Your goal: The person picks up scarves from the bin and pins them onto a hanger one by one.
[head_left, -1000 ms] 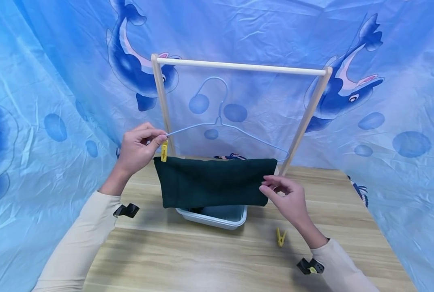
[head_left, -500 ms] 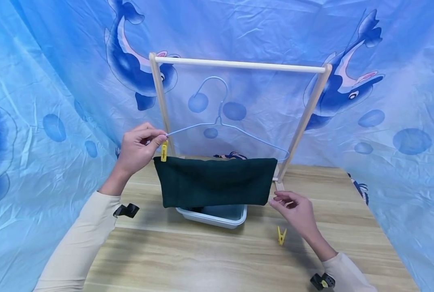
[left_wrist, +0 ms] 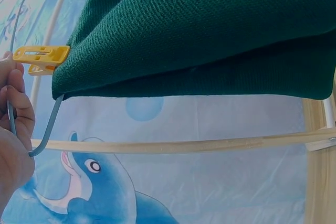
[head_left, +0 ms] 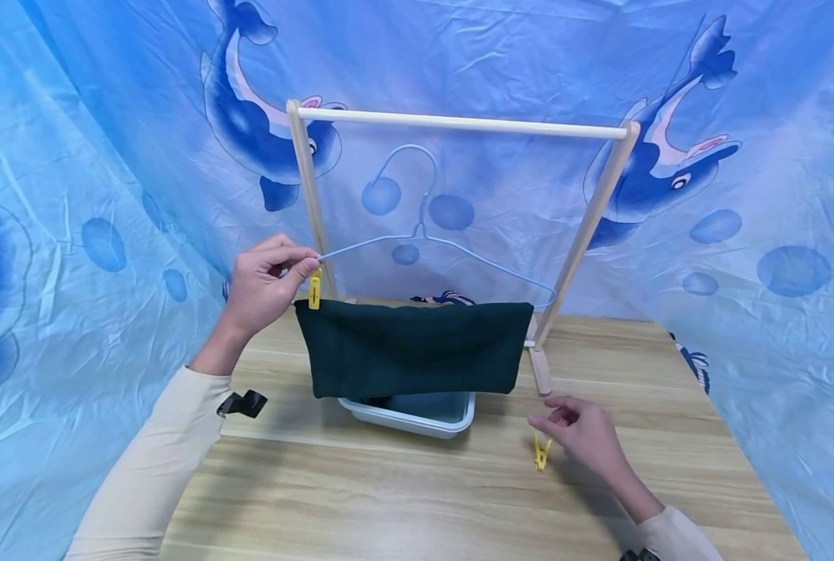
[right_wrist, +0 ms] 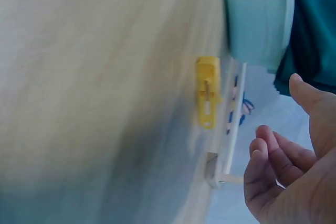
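Observation:
My left hand (head_left: 266,280) pinches the left end of a light blue wire hanger (head_left: 473,253) between thumb and fingers. Over the hanger's lower bar hangs a folded dark green cloth (head_left: 417,351). A yellow clothespin (head_left: 315,289) clips the cloth's upper left corner, just below my left fingers; the left wrist view shows this clothespin (left_wrist: 44,54) biting the knit fabric. My right hand (head_left: 585,436) holds nothing, its fingers loosely bent and thumb apart. It hovers just above and right of a second yellow clothespin (head_left: 541,453) lying on the table, which also shows in the right wrist view (right_wrist: 208,93).
Behind the cloth stands a wooden rack (head_left: 459,122) with a white top rail. A pale blue basin (head_left: 417,425) sits under the cloth, partly hidden by it. The wooden table (head_left: 389,506) meets a blue dolphin-print curtain (head_left: 775,195) at the back and sides.
My right hand has moved from the cloth's right edge down and to the right, over by the loose clothespin. The left hand, hanger and cloth have stayed in place.

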A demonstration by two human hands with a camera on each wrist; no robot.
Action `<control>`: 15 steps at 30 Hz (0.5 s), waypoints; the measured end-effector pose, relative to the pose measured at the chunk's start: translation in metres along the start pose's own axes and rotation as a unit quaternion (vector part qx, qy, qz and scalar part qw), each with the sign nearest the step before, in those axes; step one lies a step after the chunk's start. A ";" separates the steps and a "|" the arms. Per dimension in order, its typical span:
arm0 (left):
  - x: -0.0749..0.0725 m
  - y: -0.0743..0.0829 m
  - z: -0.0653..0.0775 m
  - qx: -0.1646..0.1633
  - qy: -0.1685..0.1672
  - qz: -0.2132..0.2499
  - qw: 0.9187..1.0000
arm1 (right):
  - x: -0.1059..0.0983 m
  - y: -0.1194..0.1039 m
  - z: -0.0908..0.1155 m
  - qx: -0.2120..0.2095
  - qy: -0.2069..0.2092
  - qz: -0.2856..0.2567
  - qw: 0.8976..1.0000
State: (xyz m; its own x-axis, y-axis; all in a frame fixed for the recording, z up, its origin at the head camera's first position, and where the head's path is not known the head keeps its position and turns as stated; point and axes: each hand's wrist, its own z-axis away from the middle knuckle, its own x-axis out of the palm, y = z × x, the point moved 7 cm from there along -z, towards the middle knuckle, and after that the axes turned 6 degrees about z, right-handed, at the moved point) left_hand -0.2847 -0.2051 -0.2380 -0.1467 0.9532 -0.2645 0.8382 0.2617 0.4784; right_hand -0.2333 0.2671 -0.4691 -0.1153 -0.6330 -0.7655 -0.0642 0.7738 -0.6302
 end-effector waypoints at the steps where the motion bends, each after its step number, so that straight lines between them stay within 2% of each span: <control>1: 0.000 0.000 0.000 0.000 0.001 0.000 1.000 | 0.001 0.002 0.001 0.003 -0.007 0.010 1.000; 7: 0.000 -0.001 0.000 0.000 0.003 0.004 1.000 | 0.007 0.016 0.007 0.011 -0.020 0.046 0.999; 15: -0.001 -0.003 0.000 -0.001 0.001 0.000 1.000 | 0.019 0.030 0.014 0.069 -0.060 0.065 0.994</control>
State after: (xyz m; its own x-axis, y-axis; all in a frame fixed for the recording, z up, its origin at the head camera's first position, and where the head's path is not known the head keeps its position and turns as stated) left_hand -0.2871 -0.2068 -0.2396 -0.1487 0.9534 -0.2625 0.8372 0.2626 0.4797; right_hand -0.2239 0.2781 -0.5045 0.0057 -0.5320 -0.8467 0.0800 0.8442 -0.5300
